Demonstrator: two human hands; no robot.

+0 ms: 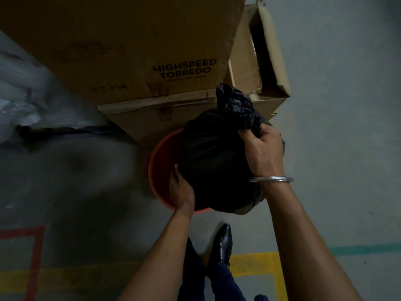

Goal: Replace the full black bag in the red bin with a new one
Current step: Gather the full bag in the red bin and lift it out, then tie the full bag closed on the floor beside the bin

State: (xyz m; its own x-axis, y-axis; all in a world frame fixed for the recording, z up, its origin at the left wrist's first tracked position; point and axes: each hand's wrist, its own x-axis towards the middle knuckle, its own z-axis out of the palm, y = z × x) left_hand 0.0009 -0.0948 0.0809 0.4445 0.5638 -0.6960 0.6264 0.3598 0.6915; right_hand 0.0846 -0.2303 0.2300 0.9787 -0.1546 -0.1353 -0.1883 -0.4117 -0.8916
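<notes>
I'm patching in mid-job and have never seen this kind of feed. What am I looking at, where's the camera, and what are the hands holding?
There is no machine here: a person works with bare hands, and the one picture comes from a camera worn on their head, looking down. The right hand, with a bangle on its wrist, grips the gathered neck of a full black bag. The left hand rests against the bag's side. The bag sits over a red bin on a grey floor. Cardboard boxes stand behind the bin. A shoe shows below, beside painted floor lines.
</notes>
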